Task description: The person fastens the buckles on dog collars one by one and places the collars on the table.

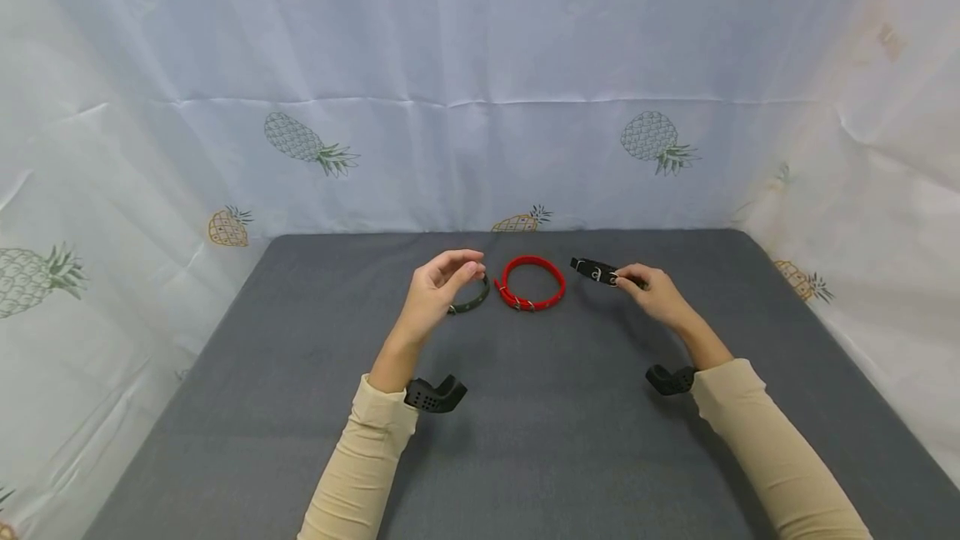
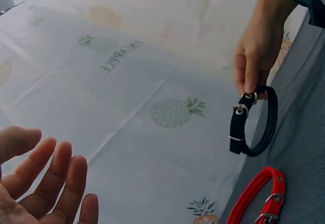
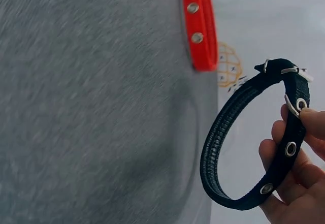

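Observation:
My right hand [image 1: 657, 295] pinches a black dog collar [image 3: 222, 125] between thumb and fingers, near its buckle. The collar is fastened in a loop with metal eyelets, held up over the grey table. My left hand [image 1: 433, 294] is raised with loosely bent fingers and nothing in it; the left wrist view shows those fingers [image 2: 53, 183] spread apart. Just beyond it, a dark green collar [image 1: 474, 303] lies on the table, partly covered by the hand in the head view. Between the two hands a red collar [image 1: 551, 300] lies buckled in a ring.
The grey table [image 1: 540, 440] stretches out under both arms. Behind it and along both sides hangs a white curtain [image 1: 465, 40] printed with pineapples. A black wrist camera mount [image 1: 437, 395] sits on the left wrist, another mount [image 1: 670, 379] on the right.

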A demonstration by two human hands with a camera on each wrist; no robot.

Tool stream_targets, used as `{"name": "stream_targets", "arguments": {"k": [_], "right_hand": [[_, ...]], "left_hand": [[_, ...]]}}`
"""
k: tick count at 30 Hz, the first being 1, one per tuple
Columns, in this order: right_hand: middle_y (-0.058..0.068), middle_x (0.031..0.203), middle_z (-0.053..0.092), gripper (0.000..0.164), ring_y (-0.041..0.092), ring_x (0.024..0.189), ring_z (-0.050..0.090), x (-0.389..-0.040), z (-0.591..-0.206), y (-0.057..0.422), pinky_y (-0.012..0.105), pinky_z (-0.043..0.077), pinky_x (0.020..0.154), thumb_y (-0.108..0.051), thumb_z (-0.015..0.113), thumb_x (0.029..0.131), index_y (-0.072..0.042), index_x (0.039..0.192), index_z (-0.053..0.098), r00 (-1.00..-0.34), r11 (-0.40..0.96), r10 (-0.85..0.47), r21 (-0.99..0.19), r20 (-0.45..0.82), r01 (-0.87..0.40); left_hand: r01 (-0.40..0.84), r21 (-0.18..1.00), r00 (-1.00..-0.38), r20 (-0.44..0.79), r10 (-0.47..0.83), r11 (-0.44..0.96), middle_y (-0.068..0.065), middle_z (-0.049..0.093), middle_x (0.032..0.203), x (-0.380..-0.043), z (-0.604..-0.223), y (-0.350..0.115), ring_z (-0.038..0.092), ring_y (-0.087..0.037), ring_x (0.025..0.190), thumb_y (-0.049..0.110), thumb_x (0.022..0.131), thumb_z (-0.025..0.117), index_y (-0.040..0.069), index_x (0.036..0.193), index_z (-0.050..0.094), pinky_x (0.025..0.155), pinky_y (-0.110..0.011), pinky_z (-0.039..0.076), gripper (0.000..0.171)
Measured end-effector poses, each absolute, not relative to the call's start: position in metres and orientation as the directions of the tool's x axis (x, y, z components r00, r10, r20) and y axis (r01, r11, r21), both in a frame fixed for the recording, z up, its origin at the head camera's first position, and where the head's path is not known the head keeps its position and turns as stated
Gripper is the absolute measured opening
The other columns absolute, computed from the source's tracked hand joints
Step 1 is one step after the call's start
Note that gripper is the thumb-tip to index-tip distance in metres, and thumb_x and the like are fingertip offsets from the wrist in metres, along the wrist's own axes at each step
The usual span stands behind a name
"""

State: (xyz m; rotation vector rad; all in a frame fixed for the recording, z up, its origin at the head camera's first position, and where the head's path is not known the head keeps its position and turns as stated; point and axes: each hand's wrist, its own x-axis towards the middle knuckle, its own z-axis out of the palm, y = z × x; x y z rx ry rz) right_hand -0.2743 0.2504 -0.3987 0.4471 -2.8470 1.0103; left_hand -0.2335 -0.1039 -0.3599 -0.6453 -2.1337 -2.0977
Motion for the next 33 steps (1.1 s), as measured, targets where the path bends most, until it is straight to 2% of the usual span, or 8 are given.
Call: {"name": "stream_targets", "arguments": {"k": [3,5,9,12,17,23,33], "right_hand": [[0.028,0.112,0.063,0.026,0.034,0.091,0.060,-0.275,-0.402,0.252,0.039,0.049,0.073,-0.011,0.052,0.099,0.008,0.114,0.063,-0.949,0.760,-0.254,-0.568,0.186,-0.315],[0.028,0.112,0.063,0.025,0.037,0.094,0.060,-0.276,-0.405,0.253,0.045,0.050,0.076,-0.010,0.053,0.099,0.008,0.114,0.063,-0.944,0.772,-0.271,-0.542,0.190,-0.331],[0.027,0.111,0.063,0.024,0.042,0.101,0.060,-0.279,-0.411,0.252,0.053,0.050,0.084,-0.009,0.055,0.097,0.007,0.112,0.064,-0.932,0.783,-0.305,-0.504,0.198,-0.363],[0.025,0.108,0.065,0.021,0.041,0.098,0.061,-0.281,-0.415,0.250,0.053,0.050,0.083,-0.007,0.057,0.096,0.007,0.110,0.065,-0.927,0.790,-0.318,-0.485,0.199,-0.375],[0.023,0.101,0.067,0.017,0.035,0.089,0.063,-0.281,-0.425,0.247,0.047,0.052,0.079,-0.004,0.061,0.092,0.006,0.104,0.068,-0.923,0.802,-0.343,-0.457,0.176,-0.385],[0.021,0.097,0.068,0.016,0.033,0.086,0.064,-0.279,-0.431,0.245,0.045,0.054,0.077,-0.005,0.063,0.091,0.005,0.101,0.070,-0.933,0.816,-0.333,-0.454,0.133,-0.356],[0.021,0.096,0.069,0.015,0.033,0.086,0.064,-0.280,-0.430,0.244,0.046,0.053,0.076,-0.007,0.063,0.091,0.004,0.099,0.072,-0.947,0.844,-0.307,-0.431,0.097,-0.318]], "left_hand": [[0.348,0.937,-0.909,0.344,0.235,-0.027,0.003,0.067,0.101,-0.233,-0.360,-0.105,0.065,-0.005,0.097,0.013,0.098,0.055,-0.004,0.120,0.060,0.102,-0.036,0.051,0.028],[0.348,0.937,-0.910,0.346,0.231,-0.033,0.008,0.067,0.099,-0.233,-0.360,-0.106,0.065,-0.004,0.096,0.012,0.098,0.055,-0.004,0.120,0.060,0.102,-0.038,0.050,0.028],[0.357,0.933,-0.907,0.356,0.223,-0.038,0.011,0.067,0.098,-0.232,-0.357,-0.108,0.065,-0.004,0.097,0.014,0.098,0.055,-0.003,0.120,0.060,0.099,-0.029,0.052,0.028],[0.371,0.928,-0.902,0.371,0.223,-0.042,0.013,0.067,0.097,-0.232,-0.356,-0.110,0.065,-0.004,0.097,0.015,0.098,0.055,-0.004,0.121,0.059,0.098,-0.027,0.052,0.029],[0.376,0.924,-0.900,0.381,0.211,-0.061,0.015,0.067,0.095,-0.231,-0.357,-0.113,0.065,0.000,0.095,0.011,0.098,0.054,-0.007,0.121,0.058,0.100,-0.035,0.052,0.029],[0.378,0.921,-0.897,0.388,0.210,-0.090,0.014,0.067,0.095,-0.231,-0.356,-0.113,0.066,-0.002,0.096,0.011,0.099,0.054,-0.008,0.120,0.058,0.095,-0.021,0.052,0.029],[0.375,0.921,-0.896,0.389,0.213,-0.104,0.011,0.068,0.096,-0.231,-0.351,-0.114,0.066,-0.004,0.096,0.010,0.098,0.054,-0.008,0.119,0.058,0.096,-0.020,0.051,0.028]]}}
